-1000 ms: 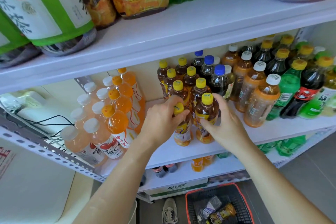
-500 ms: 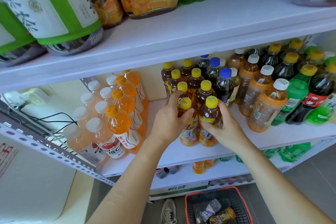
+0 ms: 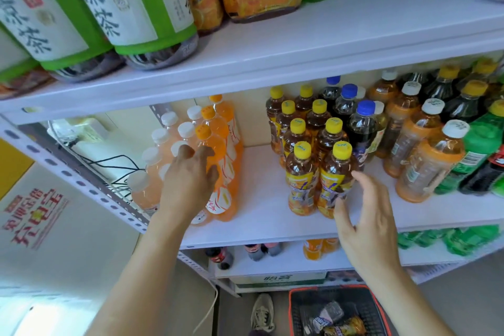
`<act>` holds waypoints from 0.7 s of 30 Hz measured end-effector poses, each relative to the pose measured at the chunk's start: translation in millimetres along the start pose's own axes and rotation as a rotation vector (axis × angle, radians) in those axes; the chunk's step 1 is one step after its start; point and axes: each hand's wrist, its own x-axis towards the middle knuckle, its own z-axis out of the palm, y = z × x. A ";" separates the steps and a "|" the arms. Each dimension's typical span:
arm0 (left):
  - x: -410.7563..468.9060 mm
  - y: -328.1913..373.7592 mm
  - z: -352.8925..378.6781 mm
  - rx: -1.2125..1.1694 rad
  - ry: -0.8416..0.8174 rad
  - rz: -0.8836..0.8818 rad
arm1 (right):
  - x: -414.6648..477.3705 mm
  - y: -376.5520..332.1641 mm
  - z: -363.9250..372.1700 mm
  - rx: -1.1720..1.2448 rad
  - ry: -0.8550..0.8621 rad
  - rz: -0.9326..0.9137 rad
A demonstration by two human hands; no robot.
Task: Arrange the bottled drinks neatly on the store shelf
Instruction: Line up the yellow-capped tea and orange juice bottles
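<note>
Two rows of yellow-capped iced tea bottles (image 3: 301,180) stand on the white middle shelf (image 3: 261,215). To their left stands a cluster of orange drink bottles (image 3: 222,144) with orange caps and pale peach bottles (image 3: 143,191) with white caps. My left hand (image 3: 188,180) lies over the front of that cluster, fingers spread against the bottles. My right hand (image 3: 365,215) hovers just right of the front iced tea bottle (image 3: 336,180), fingers relaxed, gripping nothing.
Blue-capped dark bottles (image 3: 361,128), white-capped tea bottles (image 3: 431,161) and green bottles (image 3: 480,150) fill the shelf's right side. Large bottles (image 3: 141,8) line the upper shelf. A red basket (image 3: 338,311) with packets sits on the floor below. Black cables (image 3: 114,169) trail at left.
Both hands let go of the front iced tea bottles. My left hand moved left onto the orange bottle cluster. My right hand drew back to the right.
</note>
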 end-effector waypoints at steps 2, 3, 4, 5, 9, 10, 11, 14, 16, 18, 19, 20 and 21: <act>-5.6 5.7 -4.6 -0.079 -0.002 0.073 | -5.7 -0.9 -0.6 -0.011 -0.029 -0.020; -10.4 10.4 -5.2 -0.087 -0.014 0.124 | -9.0 -0.8 -0.7 -0.012 -0.044 -0.018; -16.4 15.7 -4.6 -0.072 -0.024 0.171 | -12.4 -0.4 -0.9 -0.012 -0.060 -0.010; -22.4 21.0 -4.3 -0.050 -0.022 0.197 | -16.0 0.0 -1.1 -0.012 -0.080 0.005; -31.8 36.5 -18.7 -0.210 0.057 0.068 | -27.1 1.7 -5.3 0.081 -0.305 0.237; -31.7 39.1 -24.4 -0.336 0.059 0.022 | -28.3 0.3 -6.8 0.185 -0.418 0.382; -31.6 42.1 -29.4 -0.498 0.054 -0.023 | -29.5 -2.1 -8.4 0.351 -0.546 0.563; -34.0 55.1 -40.6 -0.973 -0.003 -0.171 | -37.1 -5.6 -15.7 1.020 -0.904 1.100; -37.1 64.4 -45.1 -1.211 -0.029 -0.295 | -41.2 -10.5 -24.8 1.264 -1.058 1.178; -36.7 68.7 -45.5 -1.416 -0.056 -0.413 | -42.9 -16.6 -32.1 1.348 -1.127 1.101; -36.4 69.2 -44.6 -1.500 -0.077 -0.459 | -42.8 -21.0 -34.7 1.367 -1.129 1.065; -36.4 69.1 -44.0 -1.573 -0.104 -0.503 | -43.0 -24.5 -36.8 1.381 -1.116 1.049; -37.2 68.4 -43.1 -1.639 -0.136 -0.532 | -43.7 -26.8 -39.0 1.397 -1.091 1.057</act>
